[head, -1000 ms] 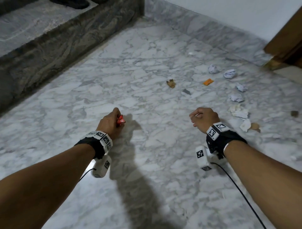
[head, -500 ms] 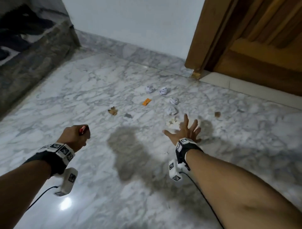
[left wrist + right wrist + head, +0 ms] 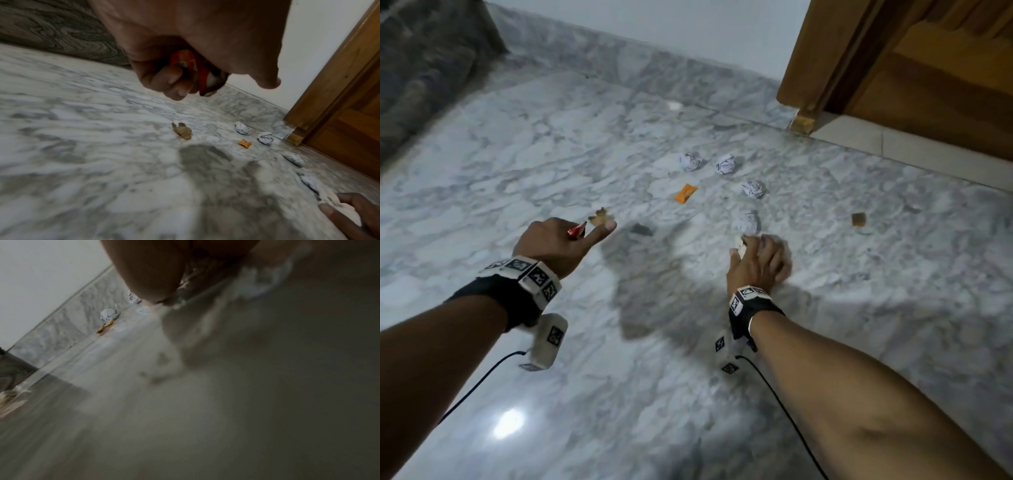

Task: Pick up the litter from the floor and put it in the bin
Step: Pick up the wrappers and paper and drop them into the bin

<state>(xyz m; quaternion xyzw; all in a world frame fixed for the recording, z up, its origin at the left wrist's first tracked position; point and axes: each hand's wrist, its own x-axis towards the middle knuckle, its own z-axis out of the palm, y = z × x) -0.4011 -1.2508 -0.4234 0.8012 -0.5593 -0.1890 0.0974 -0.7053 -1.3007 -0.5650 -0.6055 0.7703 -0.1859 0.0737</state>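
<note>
Glossy marble floor (image 3: 551,164); crumpled paper balls (image 3: 726,163); wooden door (image 3: 928,68).

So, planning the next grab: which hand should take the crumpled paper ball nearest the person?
Right hand: it lies just short of that paper ball, touching pale scraps. The left hand is farther off and already grips a red wrapper.

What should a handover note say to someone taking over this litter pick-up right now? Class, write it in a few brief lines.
Left hand: holds a red wrapper, off the floor.
Right hand: down on the marble floor, fingers over pale paper scraps; grip not clear.
On the floor: four crumpled paper balls, an orange wrapper, a brown crumpled scrap, a grey scrap, a small brown piece.
Done: the red wrapper is picked up.
Left: gather the rest, then bin everything. No bin in view.
</note>
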